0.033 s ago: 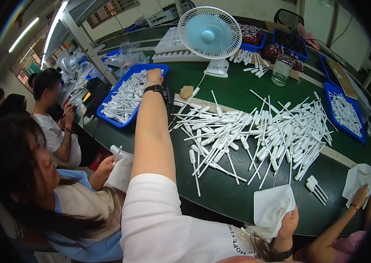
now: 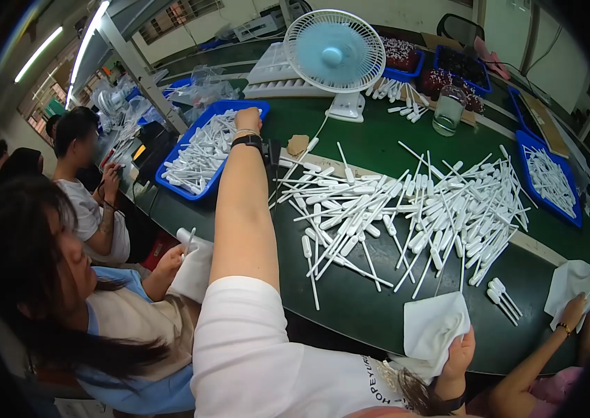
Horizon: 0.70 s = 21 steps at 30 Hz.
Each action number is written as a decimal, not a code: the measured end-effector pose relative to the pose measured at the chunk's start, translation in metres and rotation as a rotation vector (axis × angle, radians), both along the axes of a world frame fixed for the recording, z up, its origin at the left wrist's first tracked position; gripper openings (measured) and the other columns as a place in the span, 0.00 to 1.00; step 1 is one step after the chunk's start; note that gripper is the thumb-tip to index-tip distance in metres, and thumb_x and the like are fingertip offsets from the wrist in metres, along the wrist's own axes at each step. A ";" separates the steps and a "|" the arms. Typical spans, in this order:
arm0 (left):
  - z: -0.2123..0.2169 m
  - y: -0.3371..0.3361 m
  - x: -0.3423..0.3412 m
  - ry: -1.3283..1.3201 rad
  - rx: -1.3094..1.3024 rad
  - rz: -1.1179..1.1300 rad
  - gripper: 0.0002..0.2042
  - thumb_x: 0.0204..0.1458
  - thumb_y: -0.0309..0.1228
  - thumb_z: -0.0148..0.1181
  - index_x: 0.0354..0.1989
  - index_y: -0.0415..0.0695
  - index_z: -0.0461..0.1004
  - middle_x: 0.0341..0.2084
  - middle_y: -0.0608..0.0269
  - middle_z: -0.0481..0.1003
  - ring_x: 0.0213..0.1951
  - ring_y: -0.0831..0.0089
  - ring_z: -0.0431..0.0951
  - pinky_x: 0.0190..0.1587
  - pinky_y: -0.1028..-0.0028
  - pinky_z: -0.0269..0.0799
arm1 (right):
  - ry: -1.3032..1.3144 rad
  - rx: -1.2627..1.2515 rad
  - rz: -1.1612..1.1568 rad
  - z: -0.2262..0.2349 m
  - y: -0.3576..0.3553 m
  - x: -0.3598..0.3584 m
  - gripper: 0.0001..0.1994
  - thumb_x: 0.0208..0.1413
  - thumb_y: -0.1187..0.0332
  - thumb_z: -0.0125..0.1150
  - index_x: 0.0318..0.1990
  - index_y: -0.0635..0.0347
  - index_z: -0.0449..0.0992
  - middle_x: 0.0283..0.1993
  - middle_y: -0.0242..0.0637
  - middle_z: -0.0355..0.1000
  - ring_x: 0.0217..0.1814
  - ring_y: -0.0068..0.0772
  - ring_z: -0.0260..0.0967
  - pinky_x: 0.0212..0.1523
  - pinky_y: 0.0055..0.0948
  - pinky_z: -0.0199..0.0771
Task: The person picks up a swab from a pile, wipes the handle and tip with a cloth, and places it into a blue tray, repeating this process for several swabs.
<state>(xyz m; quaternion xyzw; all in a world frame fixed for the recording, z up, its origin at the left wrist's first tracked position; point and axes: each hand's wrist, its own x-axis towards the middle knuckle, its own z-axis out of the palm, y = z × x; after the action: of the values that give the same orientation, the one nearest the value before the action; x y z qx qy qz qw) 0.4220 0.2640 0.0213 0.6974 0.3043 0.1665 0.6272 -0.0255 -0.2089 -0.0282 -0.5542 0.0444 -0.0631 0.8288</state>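
Note:
My left arm stretches far forward, and my left hand (image 2: pixel 247 120) is closed at the right-hand end of a blue tray (image 2: pixel 265 110). Its fingers are turned away, so whatever it may hold is hidden. White plastic droppers (image 2: pixel 197 159) fill that tray. Close to my body on the right, my right hand (image 2: pixel 457 353) grips a white cloth (image 2: pixel 434 322), which lies partly over the table edge. A large loose heap of the same droppers (image 2: pixel 441 209) spreads beyond the cloth. A few droppers (image 2: pixel 504 301) lie side by side just right of the cloth.
A white fan (image 2: pixel 333 54) stands behind the heap, near a glass jar (image 2: pixel 449 111). Another blue tray (image 2: pixel 573 217) of droppers is at far right. A co-worker (image 2: pixel 121 306) sits close on my left; another person's hand (image 2: pixel 573 311) holds a cloth at right.

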 end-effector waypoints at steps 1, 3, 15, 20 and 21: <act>0.001 -0.004 -0.005 -0.039 0.017 -0.018 0.06 0.43 0.27 0.50 0.28 0.39 0.67 0.17 0.57 0.67 0.16 0.72 0.66 0.15 0.76 0.62 | -0.002 0.000 0.011 0.000 -0.001 -0.001 0.21 0.51 0.64 0.52 0.49 0.68 0.59 0.45 0.39 0.65 0.45 0.29 0.64 0.47 0.27 0.64; 0.005 0.000 -0.010 -0.141 0.110 -0.143 0.06 0.43 0.28 0.51 0.27 0.39 0.68 0.17 0.59 0.68 0.17 0.72 0.66 0.16 0.77 0.62 | -0.024 0.017 0.029 0.000 0.003 0.003 0.21 0.51 0.64 0.51 0.49 0.68 0.59 0.46 0.39 0.65 0.46 0.29 0.64 0.47 0.27 0.64; 0.070 -0.217 -0.252 0.043 1.051 -1.454 0.04 0.41 0.27 0.52 0.26 0.43 0.72 0.24 0.60 0.73 0.25 0.69 0.72 0.28 0.74 0.67 | -0.053 0.114 0.121 -0.001 -0.005 0.003 0.16 0.54 0.70 0.43 0.50 0.66 0.59 0.45 0.38 0.65 0.44 0.27 0.65 0.46 0.25 0.64; 0.025 -0.208 -0.307 0.183 1.647 -1.161 0.05 0.39 0.28 0.52 0.26 0.46 0.73 0.28 0.59 0.72 0.29 0.61 0.72 0.31 0.67 0.66 | -0.092 0.139 0.115 0.000 -0.004 -0.006 0.16 0.54 0.70 0.44 0.50 0.65 0.59 0.44 0.37 0.66 0.44 0.26 0.65 0.46 0.24 0.64; 0.016 -0.202 -0.312 0.116 1.615 -1.106 0.05 0.39 0.28 0.52 0.25 0.45 0.73 0.27 0.59 0.72 0.29 0.61 0.72 0.31 0.68 0.67 | -0.095 0.141 0.129 0.000 -0.005 -0.007 0.16 0.54 0.70 0.44 0.50 0.65 0.59 0.44 0.37 0.66 0.44 0.25 0.65 0.45 0.24 0.64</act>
<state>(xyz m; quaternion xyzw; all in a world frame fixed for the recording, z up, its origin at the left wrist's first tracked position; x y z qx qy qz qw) 0.1098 0.0617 0.0376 0.9681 -0.2405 -0.0274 -0.0649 -0.0328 -0.2136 -0.0286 -0.4928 -0.0265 -0.0326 0.8691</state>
